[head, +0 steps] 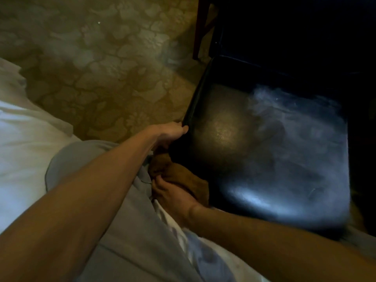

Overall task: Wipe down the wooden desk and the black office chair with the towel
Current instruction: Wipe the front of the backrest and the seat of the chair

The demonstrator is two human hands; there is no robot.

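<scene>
The black office chair [274,151] fills the right half of the head view, its glossy seat catching light. My left hand [172,134] grips the seat's left edge, fingers curled round the rim. A brown towel [189,182] is bunched against the seat's near left corner. My right hand [175,195] holds the towel there, fingers curled into the cloth. The wooden desk shows only as a dark reddish leg [200,29] at the top, behind the chair.
Patterned beige carpet [105,58] covers the floor to the left of the chair. A white bed sheet [22,139] lies at the far left. My grey shorts [126,220] fill the bottom middle. The area behind the chair is very dark.
</scene>
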